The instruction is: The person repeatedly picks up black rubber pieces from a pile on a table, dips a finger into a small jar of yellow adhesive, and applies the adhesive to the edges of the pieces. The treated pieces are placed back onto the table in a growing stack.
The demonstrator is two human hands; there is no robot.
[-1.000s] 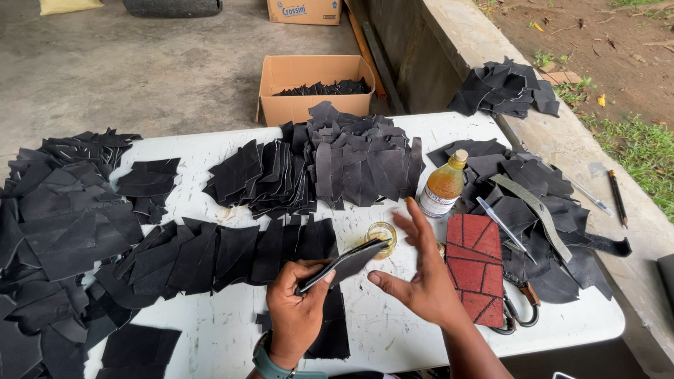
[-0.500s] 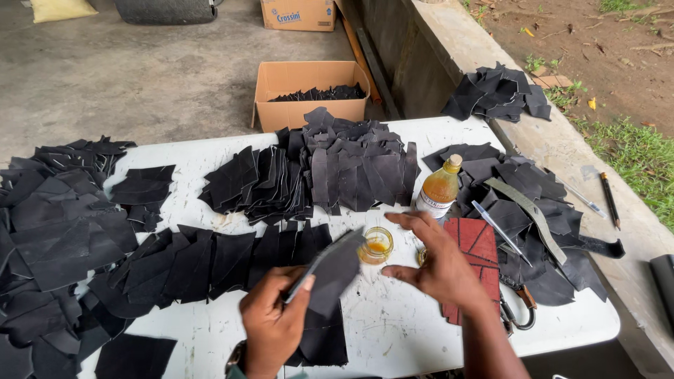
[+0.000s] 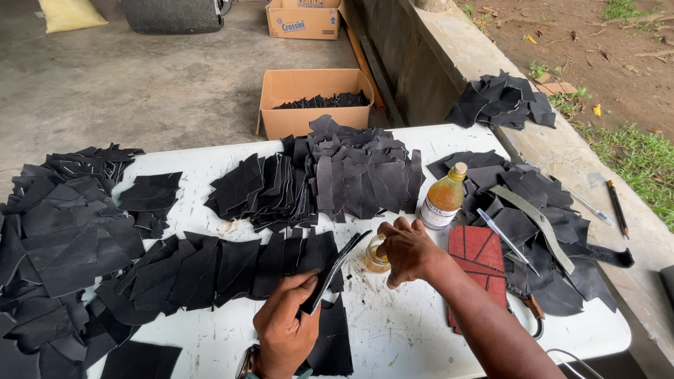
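My left hand [image 3: 284, 328] holds a black leather piece [image 3: 334, 270] tilted edge-on over the white table [image 3: 400, 330]. My right hand [image 3: 409, 251] rests with curled fingers over a small glass jar of amber liquid [image 3: 375, 257]; whether it grips anything is hidden. Just beyond stands a bottle of amber liquid [image 3: 444, 199] with a cork stopper. A row of black leather pieces [image 3: 225, 263] lies in front of my left hand.
Stacks of black leather pieces [image 3: 330, 179] cover the table's far side and left end [image 3: 49, 231]. A red patterned pad [image 3: 481, 256], a pen [image 3: 500, 230] and a grey strip [image 3: 537, 221] lie to the right. An open cardboard box [image 3: 316, 98] stands on the floor behind.
My left hand has turned the leather piece from flat to edge-on and raised it. My right hand has moved left from beside the jar onto it.
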